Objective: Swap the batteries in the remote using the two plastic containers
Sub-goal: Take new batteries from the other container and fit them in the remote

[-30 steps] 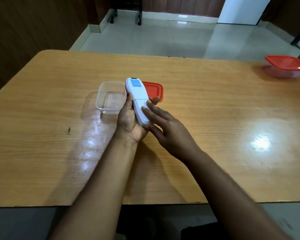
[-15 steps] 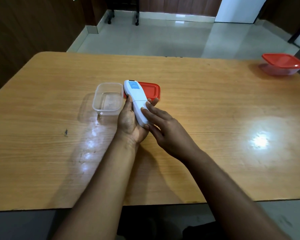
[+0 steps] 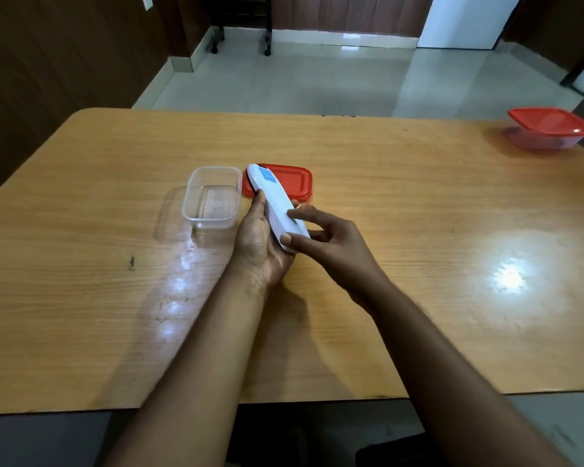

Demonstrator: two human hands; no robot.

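Note:
My left hand (image 3: pixel 258 244) holds a white remote (image 3: pixel 273 200) back side up, a blue label near its far end. My right hand (image 3: pixel 331 246) touches the remote's near end, thumb at the lower tip and a finger on the back panel. A clear lidless plastic container (image 3: pixel 212 197) stands just left of the remote. Its red lid (image 3: pixel 297 182) lies flat behind the remote. A second container with a red lid on (image 3: pixel 550 128) sits at the table's far right corner. No batteries are visible.
The wooden table (image 3: pixel 418 264) runs wide to both sides, its front edge close to my body. Beyond the far edge is a tiled floor with chair legs on castors.
My right hand's fingers have curled back on the remote's near end, thumb now at the tip. The remote has tilted slightly onto its side. The containers have not moved.

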